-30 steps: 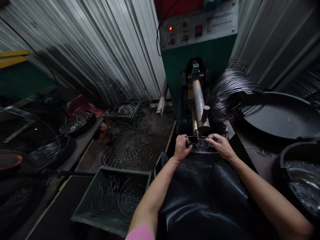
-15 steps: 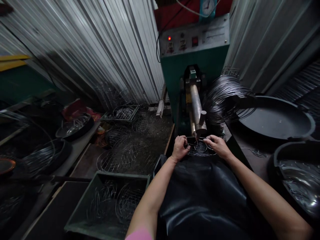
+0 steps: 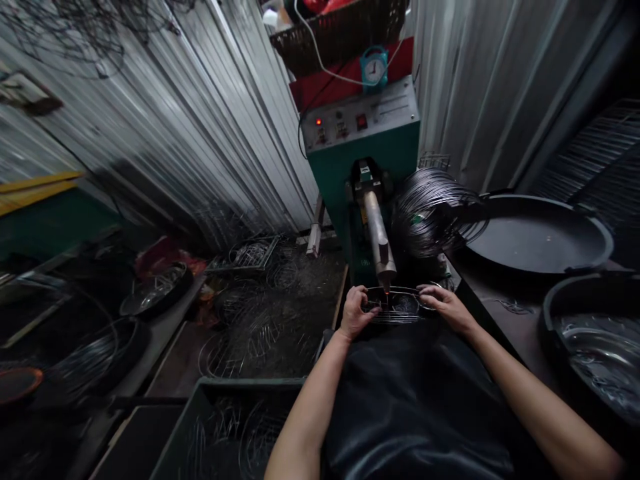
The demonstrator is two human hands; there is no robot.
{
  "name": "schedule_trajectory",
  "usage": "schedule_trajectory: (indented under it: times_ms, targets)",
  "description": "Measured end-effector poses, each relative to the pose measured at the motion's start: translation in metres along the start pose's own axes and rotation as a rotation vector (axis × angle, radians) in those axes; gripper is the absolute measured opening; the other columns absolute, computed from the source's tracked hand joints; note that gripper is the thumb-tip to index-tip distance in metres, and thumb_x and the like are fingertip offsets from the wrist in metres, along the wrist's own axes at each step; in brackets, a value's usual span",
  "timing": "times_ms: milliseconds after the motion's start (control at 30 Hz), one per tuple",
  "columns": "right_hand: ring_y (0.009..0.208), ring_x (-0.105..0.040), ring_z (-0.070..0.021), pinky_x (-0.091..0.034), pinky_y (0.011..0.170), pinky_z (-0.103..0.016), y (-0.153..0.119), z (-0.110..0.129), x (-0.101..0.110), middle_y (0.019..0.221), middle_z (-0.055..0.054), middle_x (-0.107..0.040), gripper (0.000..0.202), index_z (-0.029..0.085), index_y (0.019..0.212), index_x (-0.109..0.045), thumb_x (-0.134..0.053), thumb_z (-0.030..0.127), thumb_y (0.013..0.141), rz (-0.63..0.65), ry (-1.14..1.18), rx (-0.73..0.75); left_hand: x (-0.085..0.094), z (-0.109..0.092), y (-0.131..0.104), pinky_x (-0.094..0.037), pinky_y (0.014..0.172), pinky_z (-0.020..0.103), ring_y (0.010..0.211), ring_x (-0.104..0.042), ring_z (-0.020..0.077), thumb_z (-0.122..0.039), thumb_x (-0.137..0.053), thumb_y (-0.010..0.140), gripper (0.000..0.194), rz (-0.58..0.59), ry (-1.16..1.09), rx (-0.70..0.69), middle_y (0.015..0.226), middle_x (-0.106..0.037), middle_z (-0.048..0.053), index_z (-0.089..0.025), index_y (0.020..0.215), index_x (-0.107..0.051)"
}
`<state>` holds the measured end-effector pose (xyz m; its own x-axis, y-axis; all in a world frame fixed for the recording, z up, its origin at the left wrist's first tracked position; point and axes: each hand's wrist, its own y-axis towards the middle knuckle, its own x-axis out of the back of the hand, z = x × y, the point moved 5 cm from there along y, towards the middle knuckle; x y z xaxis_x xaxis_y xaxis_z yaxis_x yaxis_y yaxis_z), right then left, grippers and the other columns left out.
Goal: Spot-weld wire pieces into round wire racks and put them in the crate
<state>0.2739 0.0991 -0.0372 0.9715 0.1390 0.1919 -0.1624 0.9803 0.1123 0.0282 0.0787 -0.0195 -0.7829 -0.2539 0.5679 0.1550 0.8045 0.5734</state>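
Observation:
My left hand (image 3: 355, 313) pinches the left end of a wire rack (image 3: 400, 318), a small frame of thin parallel rods with a curved rim wire. On the opposite end, my right hand (image 3: 446, 308) grips the rim wire between thumb and fingers. The rack sits under the electrode arm (image 3: 379, 233) of a green spot welder (image 3: 325, 180). A small orange glow shows where the electrode tip meets the wire. Part of the rack's underside is lost against my black apron (image 3: 410, 407).
A coil of wire (image 3: 433, 210) hangs right of the arm. Beyond it are a wide round pan (image 3: 545, 233) and a deeper black tub (image 3: 555, 303) holding metal pieces. To the left, a green crate (image 3: 200, 390) contains wire racks, and wire parts litter the bench (image 3: 300, 320).
My view has shifted up and right, bringing more of the shelf above the welder into sight. An orange glow has appeared at the electrode tip. My hands are slightly farther apart on the rack.

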Motion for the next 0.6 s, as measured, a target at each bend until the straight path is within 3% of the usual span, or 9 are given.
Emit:
schedule_trajectory:
  times_ms: [100, 233, 333, 400, 500, 600]
  targets:
    - [0.094, -0.057, -0.0242, -0.043, 0.084, -0.034, -0.008, -0.034, 0.017, 0.097, -0.008, -0.064, 0.043, 0.018, 0.083, -0.065, -0.063, 0.058, 0.066, -0.035, 0.050, -0.067, 0.004, -0.003, -0.004, -0.036, 0.096, 0.048, 0.108, -0.051, 0.0248, -0.040, -0.073, 0.061, 0.040, -0.001, 0.074, -0.021, 0.108, -0.055, 0.012, -0.019, 0.082, -0.046]
    - [0.093, -0.057, -0.0245, -0.042, 0.086, -0.035, -0.010, -0.055, 0.021, 0.095, -0.007, -0.064, 0.046, 0.018, 0.080, -0.065, -0.062, 0.062, 0.065, -0.006, 0.042, -0.078, 0.004, -0.034, -0.031, -0.025, 0.101, 0.057, 0.119, -0.043, 0.0299, -0.041, -0.072, 0.062, 0.051, -0.097, 0.252, -0.064, 0.122, -0.048, 0.016, -0.018, 0.100, -0.048]
    - [0.091, -0.056, -0.0236, -0.042, 0.086, -0.034, -0.007, -0.054, 0.019, 0.092, -0.007, -0.063, 0.048, 0.018, 0.076, -0.063, -0.060, 0.064, 0.066, 0.020, 0.042, -0.038, -0.024, -0.064, -0.061, -0.035, 0.097, 0.049, 0.110, -0.050, 0.0254, -0.031, -0.064, 0.073, 0.033, -0.130, 0.240, -0.006, 0.109, -0.055, 0.013, -0.019, 0.100, -0.051]
    - [0.087, -0.056, -0.0225, -0.043, 0.083, -0.034, -0.008, -0.051, 0.018, 0.088, -0.006, -0.062, 0.049, 0.018, 0.077, -0.062, -0.059, 0.066, 0.066, 0.014, 0.051, -0.020, -0.055, -0.076, -0.072, -0.039, 0.094, 0.045, 0.109, -0.050, 0.0259, -0.032, -0.063, 0.073, 0.041, -0.089, 0.184, 0.133, 0.110, -0.055, 0.014, -0.017, 0.108, -0.049]
    - [0.085, -0.056, -0.0213, -0.044, 0.081, -0.033, -0.018, -0.042, 0.018, 0.085, -0.005, -0.061, 0.046, 0.019, 0.075, -0.060, -0.056, 0.064, 0.069, -0.025, 0.043, 0.024, -0.088, -0.082, -0.072, -0.038, 0.095, 0.046, 0.116, -0.045, 0.0296, -0.039, -0.067, 0.069, 0.061, -0.146, 0.141, 0.382, 0.119, -0.049, 0.019, -0.012, 0.119, -0.044]
    - [0.085, -0.055, -0.0208, -0.043, 0.081, -0.032, -0.039, -0.025, 0.020, 0.085, -0.005, -0.060, 0.039, 0.019, 0.073, -0.058, -0.054, 0.058, 0.075, -0.091, 0.007, 0.094, -0.101, -0.087, -0.061, -0.038, 0.096, 0.045, 0.113, -0.047, 0.0280, -0.041, -0.068, 0.067, 0.057, -0.163, 0.078, 0.446, 0.114, -0.053, 0.016, -0.014, 0.113, -0.050]
